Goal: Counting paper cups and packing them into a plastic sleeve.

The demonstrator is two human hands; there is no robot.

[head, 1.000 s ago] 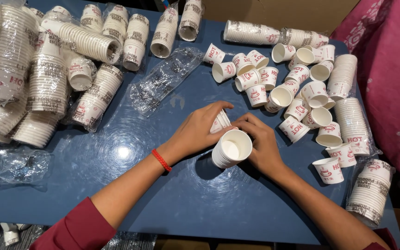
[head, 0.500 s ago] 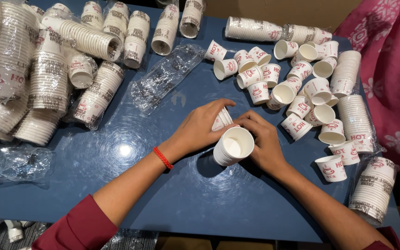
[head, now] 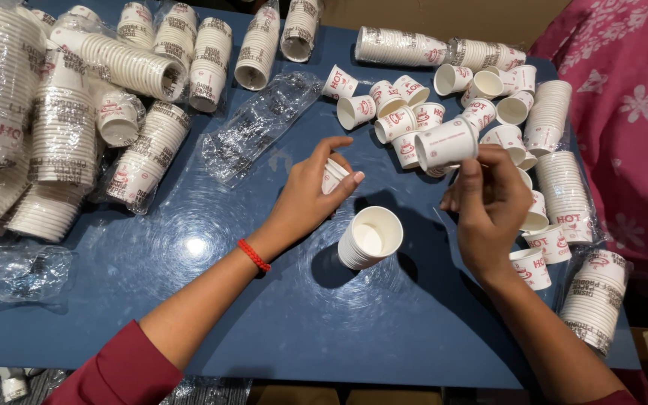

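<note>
A short stack of white paper cups (head: 369,238) lies tilted on the blue table (head: 279,322), its mouth facing me, with neither hand on it. My right hand (head: 489,206) is lifted above the table and pinches a single white cup with red print (head: 446,144) by its side. My left hand (head: 310,193), with a red band at the wrist, curls around another small cup (head: 333,177) just left of the stack.
Several loose cups (head: 414,112) lie scattered at the back right. Wrapped sleeves of stacked cups (head: 61,135) fill the left side and the back edge. An empty clear wrapper (head: 256,124) lies in the middle. More stacks (head: 592,296) stand at the right edge beside pink flowered cloth (head: 631,105).
Both hands have let go of the stack, which now rests on the table. My right hand rose to the right with one cup. My left hand drew back slightly with another.
</note>
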